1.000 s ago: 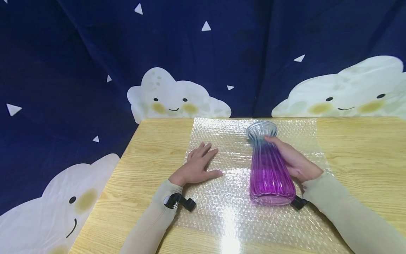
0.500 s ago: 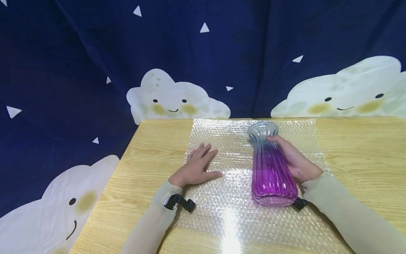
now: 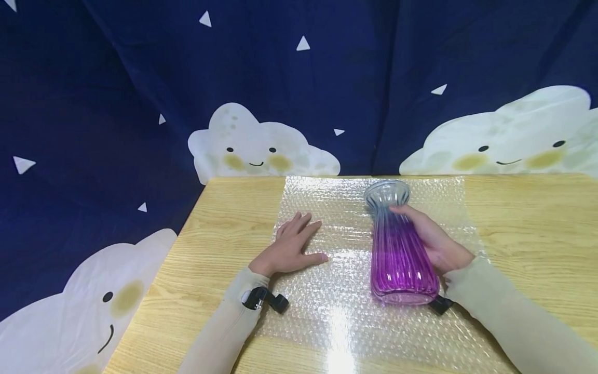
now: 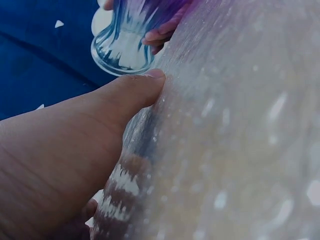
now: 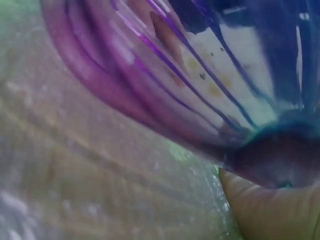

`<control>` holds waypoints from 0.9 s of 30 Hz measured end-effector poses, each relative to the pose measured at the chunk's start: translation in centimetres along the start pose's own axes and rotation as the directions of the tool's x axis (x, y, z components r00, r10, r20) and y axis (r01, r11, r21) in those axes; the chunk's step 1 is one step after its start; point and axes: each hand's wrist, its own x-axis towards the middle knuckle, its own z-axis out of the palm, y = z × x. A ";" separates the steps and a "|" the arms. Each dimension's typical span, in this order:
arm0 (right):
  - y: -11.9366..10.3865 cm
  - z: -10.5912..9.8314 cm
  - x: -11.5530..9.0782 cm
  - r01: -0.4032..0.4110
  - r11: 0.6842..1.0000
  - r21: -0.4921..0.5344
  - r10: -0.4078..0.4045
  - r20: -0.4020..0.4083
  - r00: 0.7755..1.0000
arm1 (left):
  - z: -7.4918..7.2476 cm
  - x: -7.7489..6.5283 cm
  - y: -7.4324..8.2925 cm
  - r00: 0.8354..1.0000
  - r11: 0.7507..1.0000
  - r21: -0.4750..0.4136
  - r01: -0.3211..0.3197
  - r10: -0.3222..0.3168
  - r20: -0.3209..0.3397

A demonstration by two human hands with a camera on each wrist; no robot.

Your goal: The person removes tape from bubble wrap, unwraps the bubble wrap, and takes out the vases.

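Observation:
A ribbed glass vase (image 3: 404, 254), clear blue at the flared mouth and purple toward the base, is gripped near its neck by my right hand (image 3: 436, 239). The vase leans, mouth toward the far side, above a sheet of bubble wrap (image 3: 322, 301). In the right wrist view the vase's purple side (image 5: 150, 75) fills the upper part, with part of the hand (image 5: 275, 210) at its neck. My left hand (image 3: 287, 249) rests on the left part of the bubble wrap, fingers spread. In the left wrist view its thumb touches the wrap, and the vase's mouth (image 4: 122, 52) shows beyond.
The bubble wrap lies flat on a wooden table (image 3: 219, 223), reaching almost to its far edge. Behind and to the left hangs a dark blue curtain (image 3: 261, 67) with cloud prints. A small black wrist camera (image 3: 266, 298) sits on the left sleeve.
The vase has shifted very slightly to the right in my right hand, whose thumb has moved a little on the neck. My left hand stays where it was.

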 end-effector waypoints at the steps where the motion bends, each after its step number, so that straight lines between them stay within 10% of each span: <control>1: 0.1 0.0 0.0 -0.009 1.000 -0.018 0.009 -0.017 1.000 | 0.0 0.0 0.0 1.000 1.000 -0.002 0.001 -0.001 0.001; 27: 0.3 1.1 -0.3 0.136 0.953 -0.271 -0.140 0.004 0.990 | 0.2 0.0 0.0 1.000 1.000 -0.010 0.002 -0.002 -0.004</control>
